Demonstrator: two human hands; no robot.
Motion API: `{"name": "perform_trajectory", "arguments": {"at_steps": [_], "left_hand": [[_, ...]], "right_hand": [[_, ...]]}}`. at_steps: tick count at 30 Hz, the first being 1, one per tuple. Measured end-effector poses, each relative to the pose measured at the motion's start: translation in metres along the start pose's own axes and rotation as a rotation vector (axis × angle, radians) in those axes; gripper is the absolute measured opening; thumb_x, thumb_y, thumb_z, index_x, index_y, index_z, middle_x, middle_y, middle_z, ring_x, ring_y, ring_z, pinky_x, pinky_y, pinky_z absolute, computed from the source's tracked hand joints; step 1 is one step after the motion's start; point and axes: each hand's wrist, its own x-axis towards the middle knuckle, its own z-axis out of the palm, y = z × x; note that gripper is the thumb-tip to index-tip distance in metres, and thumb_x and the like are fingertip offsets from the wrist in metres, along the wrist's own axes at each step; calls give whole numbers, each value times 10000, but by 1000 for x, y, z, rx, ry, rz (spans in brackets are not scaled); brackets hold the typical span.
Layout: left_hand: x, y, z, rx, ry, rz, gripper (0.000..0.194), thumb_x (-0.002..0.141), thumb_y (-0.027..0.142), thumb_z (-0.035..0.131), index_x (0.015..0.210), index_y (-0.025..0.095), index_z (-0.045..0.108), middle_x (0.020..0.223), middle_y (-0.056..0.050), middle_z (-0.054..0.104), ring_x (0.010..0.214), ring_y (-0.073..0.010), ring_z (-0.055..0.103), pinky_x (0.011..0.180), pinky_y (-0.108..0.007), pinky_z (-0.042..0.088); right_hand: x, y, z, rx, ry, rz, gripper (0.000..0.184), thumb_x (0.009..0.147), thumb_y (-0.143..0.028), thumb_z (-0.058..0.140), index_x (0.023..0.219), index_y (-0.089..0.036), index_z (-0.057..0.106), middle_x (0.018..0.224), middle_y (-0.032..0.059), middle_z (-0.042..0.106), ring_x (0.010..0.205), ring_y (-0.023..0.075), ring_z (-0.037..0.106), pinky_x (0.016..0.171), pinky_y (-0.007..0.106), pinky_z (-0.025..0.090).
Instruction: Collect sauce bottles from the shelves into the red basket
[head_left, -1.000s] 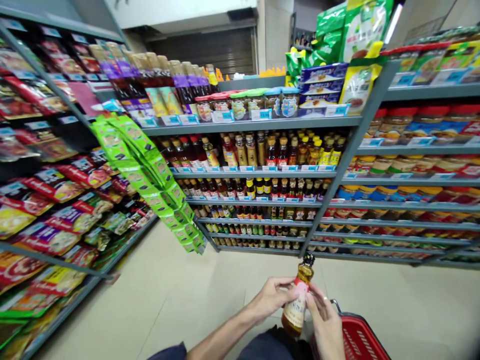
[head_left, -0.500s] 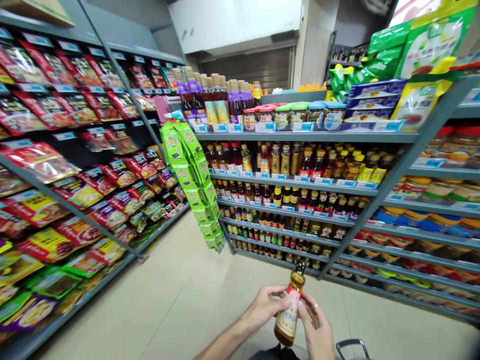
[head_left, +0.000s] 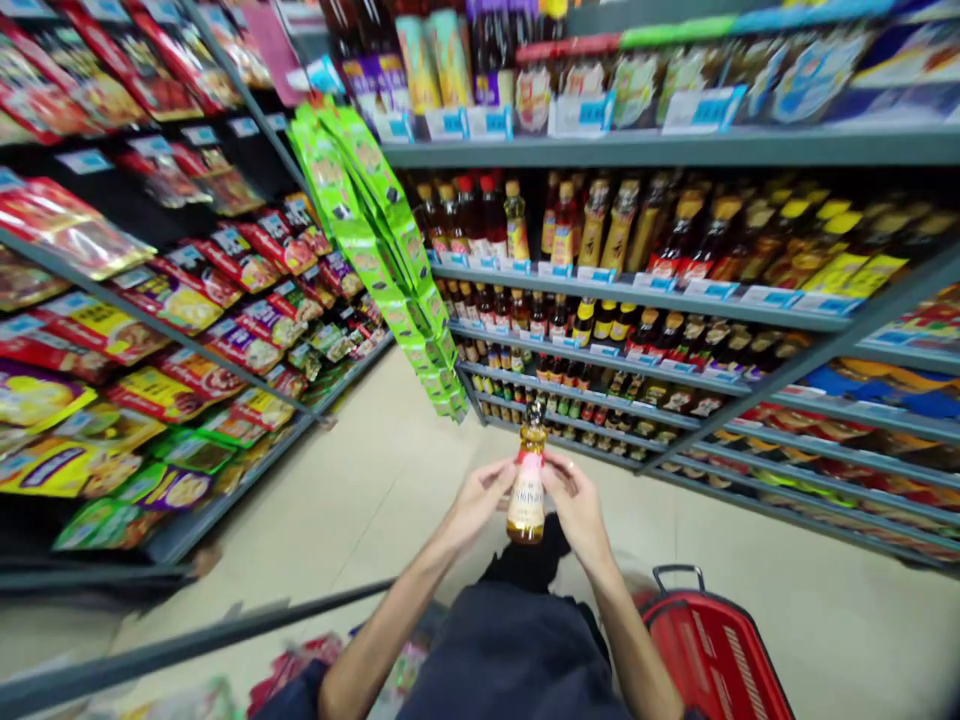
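Note:
Both my hands hold a small glass bottle of amber liquid [head_left: 527,490] upright in front of me. It has a dark cap, a red band at the neck and a cream label. My left hand [head_left: 478,502] grips its left side, and my right hand [head_left: 575,503] grips its right side, with the fingertips near the shoulder. Part of the label is hidden behind my fingers. Below my right forearm, a red plastic shopping basket [head_left: 712,650] with a dark metal handle stands on the floor.
Shelves of bottled sauces [head_left: 637,240] stand ahead, and shelves of red and yellow packets [head_left: 150,310] line the left. A green strip of hanging sachets [head_left: 367,230] dangles at their corner. A grey rail [head_left: 187,630] crosses the lower left above the tiled floor [head_left: 360,510].
My view has tilted down and shifted, so the shelves sit higher in the frame. The bottle has moved left and now stands upright, and more of the basket shows.

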Motion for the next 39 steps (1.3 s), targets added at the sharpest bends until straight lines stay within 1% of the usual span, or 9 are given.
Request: {"name": "perform_trajectory", "arguments": {"at_steps": [4,7,14,17,21,24,27,34,39], "left_hand": [[6,10,-20,-33,37,16,633,827,534,752,1320,146,663,1254,-173,701,1014,-285,705,810,-354,591],[15,15,-33,-37,17,33,598,841,508,748,1314,152,668,1271,-167,696,1039,-286,700,801,-336,592],[46,42,-60,-85,-129,79,556,858,464,745,1309,150,665,1314,-166,673,1077,-279,689,822,-321,582],[52,57,-81,-101,-204,92,562,851,435,760,1329,162,649,1329,-156,663,1120,-282,673,853,-321,573],[56,70,-124,-104,-235,126,601,813,370,809,1347,158,633,1308,-143,670,1157,-268,651,937,-319,539],[60,73,-155,-79,-212,112,635,799,379,819,1354,140,624,1235,-142,697,1102,-258,667,951,-340,536],[61,71,-177,-50,-207,108,681,770,382,840,1363,133,617,1177,-134,713,1031,-246,683,939,-352,540],[57,60,-219,32,-243,51,734,724,424,866,1356,134,632,1144,-139,722,937,-228,688,863,-330,552],[53,68,-240,49,-221,19,756,676,477,888,1306,122,670,1165,-144,719,928,-218,680,843,-308,553]], "right_hand": [[17,-1,21,-12,-37,3,400,854,-444,739,1157,-188,693,1211,102,723,1104,235,679,981,375,552],[24,-3,32,-23,-21,-5,404,856,-440,739,1166,-186,691,1210,102,724,1098,232,682,980,378,554],[47,-18,63,-65,73,-64,443,845,-461,748,1193,-193,690,1245,101,713,1130,244,676,1006,397,548],[57,-18,89,-71,132,-88,430,857,-462,738,1191,-196,683,1217,99,721,1108,238,681,990,385,556],[69,-7,132,-103,125,-111,420,864,-462,731,1183,-193,681,1214,105,715,1120,246,671,960,376,568],[74,2,158,-123,89,-97,430,883,-462,711,1218,-196,669,1259,107,697,1162,254,655,986,388,556],[75,10,174,-118,97,-69,431,885,-465,711,1221,-199,665,1269,108,694,1167,261,657,1017,409,538],[80,30,206,-97,149,-63,401,863,-457,735,1171,-206,681,1248,110,703,1130,255,675,987,403,555],[86,28,228,-86,197,-68,428,776,-456,808,1108,-212,691,1130,77,743,1060,223,686,993,372,540]]}}
